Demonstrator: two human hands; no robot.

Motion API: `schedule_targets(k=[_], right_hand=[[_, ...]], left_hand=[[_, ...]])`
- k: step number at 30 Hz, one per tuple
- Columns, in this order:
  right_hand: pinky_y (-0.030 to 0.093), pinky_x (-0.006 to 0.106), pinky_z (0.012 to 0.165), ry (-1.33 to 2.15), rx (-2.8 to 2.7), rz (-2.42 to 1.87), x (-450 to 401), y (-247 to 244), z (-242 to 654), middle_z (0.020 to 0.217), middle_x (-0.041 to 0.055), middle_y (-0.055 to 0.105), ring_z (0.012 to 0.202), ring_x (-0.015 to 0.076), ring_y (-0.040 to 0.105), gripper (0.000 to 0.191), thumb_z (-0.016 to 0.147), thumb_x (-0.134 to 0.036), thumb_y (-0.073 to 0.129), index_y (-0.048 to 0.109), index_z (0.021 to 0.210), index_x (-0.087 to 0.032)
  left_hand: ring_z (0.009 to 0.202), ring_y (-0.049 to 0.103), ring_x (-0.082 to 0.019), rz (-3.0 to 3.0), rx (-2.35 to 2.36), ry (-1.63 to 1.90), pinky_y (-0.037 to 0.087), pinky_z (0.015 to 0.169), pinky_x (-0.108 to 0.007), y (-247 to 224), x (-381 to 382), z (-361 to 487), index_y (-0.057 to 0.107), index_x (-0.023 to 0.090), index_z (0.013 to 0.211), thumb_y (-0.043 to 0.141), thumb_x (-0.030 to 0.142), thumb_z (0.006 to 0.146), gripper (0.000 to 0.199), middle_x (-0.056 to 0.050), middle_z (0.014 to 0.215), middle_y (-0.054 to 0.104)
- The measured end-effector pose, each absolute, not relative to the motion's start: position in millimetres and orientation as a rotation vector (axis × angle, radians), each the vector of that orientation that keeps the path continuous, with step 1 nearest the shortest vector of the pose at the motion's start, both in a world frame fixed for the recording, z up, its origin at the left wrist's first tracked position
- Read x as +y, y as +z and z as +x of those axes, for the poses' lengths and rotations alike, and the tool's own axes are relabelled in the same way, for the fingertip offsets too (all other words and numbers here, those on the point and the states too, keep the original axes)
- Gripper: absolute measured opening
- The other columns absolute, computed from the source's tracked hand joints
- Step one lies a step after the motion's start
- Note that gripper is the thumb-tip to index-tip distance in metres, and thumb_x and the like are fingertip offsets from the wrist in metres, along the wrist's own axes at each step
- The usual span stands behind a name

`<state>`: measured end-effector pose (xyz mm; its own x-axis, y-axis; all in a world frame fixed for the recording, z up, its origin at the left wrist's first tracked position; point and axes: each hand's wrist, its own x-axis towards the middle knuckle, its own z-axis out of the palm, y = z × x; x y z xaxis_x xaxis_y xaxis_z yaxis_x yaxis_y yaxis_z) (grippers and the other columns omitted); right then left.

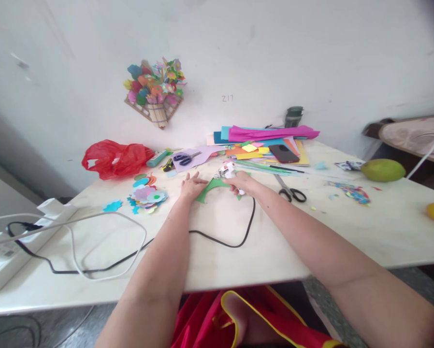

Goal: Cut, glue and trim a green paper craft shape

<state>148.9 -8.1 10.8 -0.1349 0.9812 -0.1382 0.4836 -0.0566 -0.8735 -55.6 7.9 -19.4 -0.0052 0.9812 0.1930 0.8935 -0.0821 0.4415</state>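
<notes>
My right hand [240, 182] is closed around a white glue gun [228, 169], from which a black cord runs down across the table. The gun's front end is over a curved green piece of craft sheet [213, 185]; whether it touches cannot be told. My left hand [193, 185] lies on the left end of that green piece with its fingers stretched out. To its left is a pile of cut-out paper flowers [148, 195]. Black-handled scissors [291, 192] rest to the right of my right wrist.
Behind the hands lie purple-handled scissors [186, 158], a phone [284, 153] and coloured sheets [271, 133]. A red plastic bag [115, 157] sits back left, and a green mango [383, 170] far right. The black cord [235, 245] and a white cable [108, 279] cross the front, near a power strip [32, 241].
</notes>
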Motion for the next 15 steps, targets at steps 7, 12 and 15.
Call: schedule_targets(k=[7,12,15], right_hand=[[0.04,0.021,0.037,1.122,-1.643,-1.572,-6.7,9.9,148.4,0.043,0.0008,0.054,0.035,0.0099,0.049,0.029,0.074,-0.032,0.065,0.051,0.057,-0.013],[0.041,0.021,0.036,1.146,-1.636,-1.572,-5.8,10.3,148.7,0.044,0.0015,0.055,0.035,0.0106,0.05,0.029,0.074,-0.031,0.065,0.05,0.057,-0.013],[0.041,0.021,0.036,1.178,-1.604,-1.587,-8.1,12.4,146.1,0.043,0.0004,0.054,0.035,0.0107,0.049,0.027,0.073,-0.03,0.067,0.05,0.06,-0.014]], left_hand=[[0.139,0.006,-0.027,1.996,1.979,0.627,0.003,0.11,-0.053,-17.4,6.0,-55.2,0.068,0.036,0.102,0.054,0.032,0.076,0.03,0.007,0.145,0.031],[0.139,0.006,-0.029,2.018,1.976,0.616,0.004,0.109,-0.055,-16.3,4.6,-54.6,0.068,0.035,0.103,0.054,0.034,0.075,0.031,0.007,0.145,0.032],[0.139,0.007,-0.029,2.031,1.973,0.605,0.005,0.109,-0.055,-14.9,2.9,-54.2,0.067,0.035,0.104,0.054,0.034,0.075,0.032,0.006,0.145,0.032]])
